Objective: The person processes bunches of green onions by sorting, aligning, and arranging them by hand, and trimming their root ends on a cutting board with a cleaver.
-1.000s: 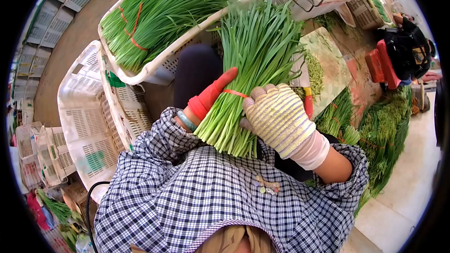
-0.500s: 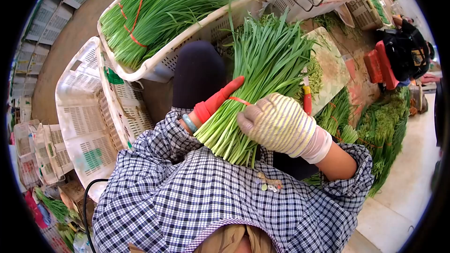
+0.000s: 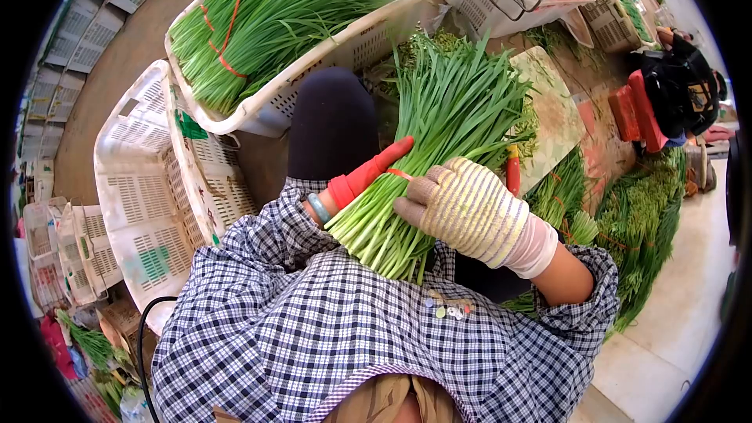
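A thick bunch of garlic chives (image 3: 454, 117) lies slanted across my lap, pale stem ends toward me, green leaves pointing away. My left hand (image 3: 366, 176), in a red glove, is wrapped round the bunch from the left, most fingers hidden beneath it. A thin red band (image 3: 398, 175) crosses the stems between my hands. On the right side, my right hand (image 3: 474, 207), in a striped glove with grey fingertips, has its fingers curled closed against the stems where the band runs in. The band's end is hidden there.
A white crate (image 3: 313, 63) holds tied chives ahead. Another white crate (image 3: 141, 188) stands left. A red-handled knife (image 3: 513, 171) lies by a board (image 3: 552, 102) at right, with chive bundles (image 3: 642, 219) on the floor beyond. A person in dark clothes (image 3: 681, 86) is at far right.
Both hands and the bunch have shifted slightly to the right. The leaves now cover more of the knife. Both hands keep their hold.
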Motion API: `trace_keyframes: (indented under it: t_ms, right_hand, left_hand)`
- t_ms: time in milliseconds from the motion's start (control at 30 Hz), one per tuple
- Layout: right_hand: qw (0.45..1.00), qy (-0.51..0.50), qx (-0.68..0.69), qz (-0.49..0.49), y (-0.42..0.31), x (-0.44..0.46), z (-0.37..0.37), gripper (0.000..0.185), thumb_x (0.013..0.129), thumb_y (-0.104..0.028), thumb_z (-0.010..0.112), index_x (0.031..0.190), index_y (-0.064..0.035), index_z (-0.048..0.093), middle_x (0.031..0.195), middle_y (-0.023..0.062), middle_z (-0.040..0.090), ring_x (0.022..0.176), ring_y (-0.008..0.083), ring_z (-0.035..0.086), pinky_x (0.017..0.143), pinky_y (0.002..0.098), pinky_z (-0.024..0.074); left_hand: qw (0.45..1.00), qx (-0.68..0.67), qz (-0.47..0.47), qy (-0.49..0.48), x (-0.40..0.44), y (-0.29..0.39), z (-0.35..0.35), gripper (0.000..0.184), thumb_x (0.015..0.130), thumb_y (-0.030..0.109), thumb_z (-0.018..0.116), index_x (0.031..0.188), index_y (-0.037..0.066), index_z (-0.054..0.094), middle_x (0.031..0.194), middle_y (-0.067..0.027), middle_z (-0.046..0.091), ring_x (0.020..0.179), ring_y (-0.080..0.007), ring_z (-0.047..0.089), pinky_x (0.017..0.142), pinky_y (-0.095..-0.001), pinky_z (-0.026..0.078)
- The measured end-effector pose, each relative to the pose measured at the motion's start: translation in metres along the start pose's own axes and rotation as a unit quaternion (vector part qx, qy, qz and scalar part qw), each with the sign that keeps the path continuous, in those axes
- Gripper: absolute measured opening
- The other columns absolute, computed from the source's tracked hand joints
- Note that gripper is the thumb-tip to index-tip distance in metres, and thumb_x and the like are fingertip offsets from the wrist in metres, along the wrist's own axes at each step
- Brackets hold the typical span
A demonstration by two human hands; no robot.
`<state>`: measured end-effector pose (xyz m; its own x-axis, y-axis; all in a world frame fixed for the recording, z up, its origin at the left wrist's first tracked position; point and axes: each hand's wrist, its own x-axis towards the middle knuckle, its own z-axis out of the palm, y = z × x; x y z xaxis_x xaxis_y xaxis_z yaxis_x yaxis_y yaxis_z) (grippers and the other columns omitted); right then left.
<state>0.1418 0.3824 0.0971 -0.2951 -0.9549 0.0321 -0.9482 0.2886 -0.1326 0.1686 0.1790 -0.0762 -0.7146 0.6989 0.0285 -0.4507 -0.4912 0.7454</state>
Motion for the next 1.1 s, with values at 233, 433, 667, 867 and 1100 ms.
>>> trace_keyframes:
  t_ms: [233,433,667,867,1100]
  right_hand:
    - [0.996,-0.007,-0.064,-0.057,-0.007,-0.004,0.005,0.019,0.076,-0.019,0.058,0.089,-0.0066,0.064,0.081,0.0037,0.055,0.075,0.0191,0.06,0.065,0.0327,0.0498]
    - [0.998,-0.024,-0.049,0.014,-0.014,-0.002,0.024,0.016,0.077,-0.02,0.058,0.086,-0.0078,0.063,0.084,0.0046,0.056,0.079,0.0195,0.06,0.069,0.0331,0.0497]
    - [1.0,-0.014,-0.012,0.006,-0.005,0.01,0.016,0.02,0.081,-0.02,0.055,0.094,-0.0068,0.063,0.092,0.0065,0.059,0.083,0.0204,0.061,0.072,0.0345,0.0503]
    - [0.998,0.006,-0.056,-0.028,-0.004,0.002,0.026,0.019,0.08,-0.02,0.055,0.09,-0.0055,0.06,0.083,0.0053,0.055,0.078,0.0203,0.06,0.068,0.034,0.0496]
    - [0.993,0.102,0.051,0.008,-0.01,0.003,0.04,0.021,0.082,-0.019,0.053,0.091,-0.0005,0.057,0.081,0.0106,0.058,0.077,0.0249,0.063,0.065,0.0372,0.0515]
  left_hand:
    - [0.997,0.012,0.062,0.05,0.003,-0.008,0.012,0.065,0.098,0.017,0.057,0.153,0.015,0.023,0.121,-0.0128,0.064,0.105,-0.0173,0.063,0.096,-0.0334,0.049]
    - [0.9,-0.407,-0.098,-0.119,0.016,-0.004,0.007,0.088,0.092,0.011,0.065,0.157,0.015,0.006,0.141,-0.0123,0.05,0.123,-0.0201,0.053,0.109,-0.038,0.037]
    - [1.0,-0.006,-0.007,-0.007,-0.003,-0.006,-0.003,0.088,0.093,0.01,0.063,0.157,0.016,0.002,0.147,-0.0122,0.044,0.133,-0.0213,0.044,0.113,-0.0399,0.031]
    - [0.997,-0.015,-0.077,0.028,0.0,-0.002,-0.002,0.089,0.092,0.011,0.065,0.157,0.016,0.003,0.144,-0.013,0.047,0.129,-0.0212,0.048,0.111,-0.0393,0.034]
    - [0.929,-0.34,-0.137,0.047,0.009,0.014,0.023,0.046,0.101,0.021,0.051,0.146,0.018,0.042,0.114,-0.0118,0.068,0.098,-0.0154,0.066,0.094,-0.0332,0.051]
